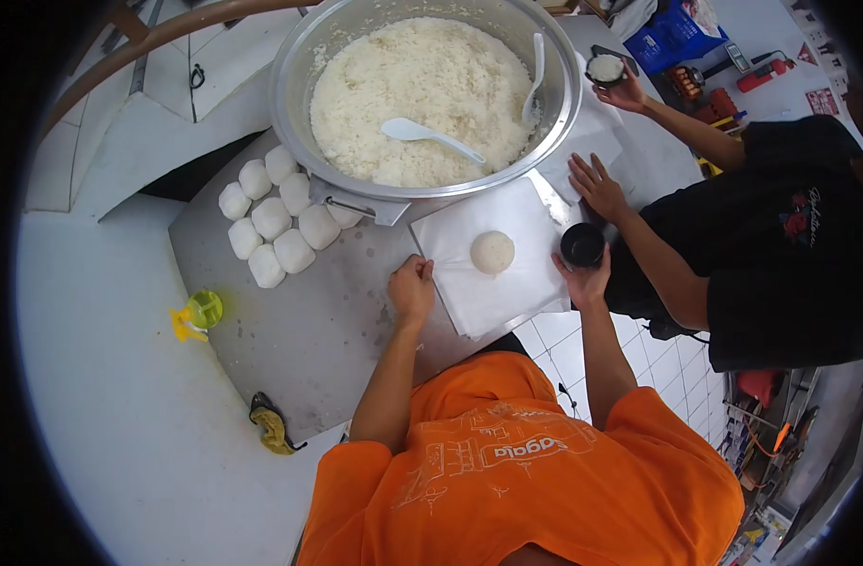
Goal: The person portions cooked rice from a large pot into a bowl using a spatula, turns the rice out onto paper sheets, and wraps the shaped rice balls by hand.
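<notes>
A stack of white paper sheets lies below the big pot, with a round mound of rice on it. My left hand is closed at the stack's left edge, its fingers pinching a corner of the paper. To the right of the stack, my right hand holds a black bowl, whose dark inside faces up. The large metal pot stands above the paper, full of white rice. One white spoon lies on the rice and another leans at the pot's right side.
Several white wrapped bundles sit left on the metal table. Near its left edge are a yellow-green spray bottle and a dark and yellow cloth. At right, a co-worker in black holds a small bowl of rice.
</notes>
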Action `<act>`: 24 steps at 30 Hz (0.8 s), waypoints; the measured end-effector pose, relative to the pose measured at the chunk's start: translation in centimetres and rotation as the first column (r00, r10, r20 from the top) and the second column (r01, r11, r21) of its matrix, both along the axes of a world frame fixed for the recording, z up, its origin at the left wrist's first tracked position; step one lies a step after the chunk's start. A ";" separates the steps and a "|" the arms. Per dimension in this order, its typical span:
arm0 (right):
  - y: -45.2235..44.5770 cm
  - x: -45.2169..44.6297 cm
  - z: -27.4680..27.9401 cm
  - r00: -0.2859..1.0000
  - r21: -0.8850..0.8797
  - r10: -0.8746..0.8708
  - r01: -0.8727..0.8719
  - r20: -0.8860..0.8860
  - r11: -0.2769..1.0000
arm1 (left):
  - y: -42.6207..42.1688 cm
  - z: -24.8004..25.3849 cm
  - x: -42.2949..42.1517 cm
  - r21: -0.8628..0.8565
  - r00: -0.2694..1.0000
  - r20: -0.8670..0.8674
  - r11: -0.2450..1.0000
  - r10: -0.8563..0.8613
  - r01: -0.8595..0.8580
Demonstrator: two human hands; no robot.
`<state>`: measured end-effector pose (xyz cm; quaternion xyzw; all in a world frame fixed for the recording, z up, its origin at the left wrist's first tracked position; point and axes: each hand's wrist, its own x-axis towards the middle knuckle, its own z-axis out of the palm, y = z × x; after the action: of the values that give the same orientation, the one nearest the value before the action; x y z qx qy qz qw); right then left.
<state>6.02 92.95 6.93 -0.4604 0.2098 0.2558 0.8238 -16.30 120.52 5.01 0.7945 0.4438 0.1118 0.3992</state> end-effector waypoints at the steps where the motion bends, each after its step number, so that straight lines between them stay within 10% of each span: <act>1: -0.1 -0.2 0.2 1.000 0.010 0.006 -0.006 -0.010 1.000 | -0.1 -0.1 -1.1 -0.026 0.999 0.005 0.999 0.042 -0.042; 12: 5.8 -3.7 0.3 0.954 -0.085 0.242 -0.230 0.176 0.969 | 1.1 -1.5 -23.5 -0.359 0.853 0.060 0.808 0.519 -0.467; 15: 9.4 -7.9 -1.4 0.940 -0.044 0.306 -0.303 0.152 0.952 | -2.1 2.8 -27.6 0.050 0.749 -0.164 0.764 0.642 -0.644; 18: 11.6 -10.1 -1.2 0.940 0.026 0.320 -0.325 0.119 0.945 | -2.7 4.9 -29.2 0.628 0.811 -0.030 0.642 0.584 -0.440; 21: 13.2 -12.3 -2.1 0.914 0.124 0.403 -0.394 -0.055 0.911 | 0.5 5.0 -29.6 0.378 0.916 0.006 0.847 0.402 -0.374; 24: 11.9 -10.6 -4.6 0.874 0.126 0.476 -0.463 -0.097 0.877 | 2.2 3.6 -30.3 0.391 0.927 -0.366 0.918 0.087 0.068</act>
<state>-4.58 104.80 2.35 -0.4395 0.1301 0.4865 0.7438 -46.57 122.69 8.63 0.8631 0.4839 0.0472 0.1369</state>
